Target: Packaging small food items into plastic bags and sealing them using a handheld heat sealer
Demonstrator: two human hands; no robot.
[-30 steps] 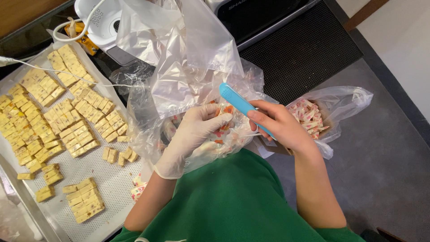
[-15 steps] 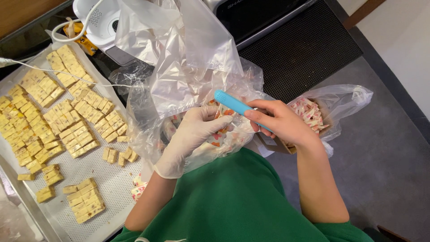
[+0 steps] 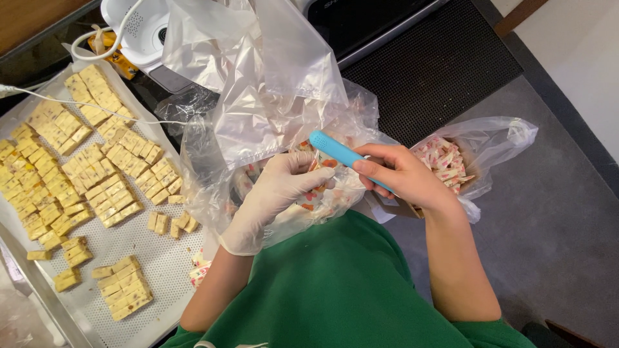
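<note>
Blue tool [image 3: 336, 152] pinched in my bare right hand [image 3: 401, 177], its tip poking out over the small printed packet [image 3: 314, 193] at the middle of my lap. My gloved left hand [image 3: 278, 193] curls its fingers closed around that packet, right against the crumpled clear plastic bag [image 3: 258, 109] billowing up in front of me. Just right of my wrist, another clear bag [image 3: 477, 145] sits open, full of wrapped candies [image 3: 442, 161]. Out to my left, a perforated metal tray [image 3: 161, 258] carries rows of pale yellow cut squares [image 3: 97, 167]. Beyond, a white appliance [image 3: 138, 29] with its cord, a dark ribbed mat [image 3: 432, 71], grey floor [image 3: 554, 212]
</note>
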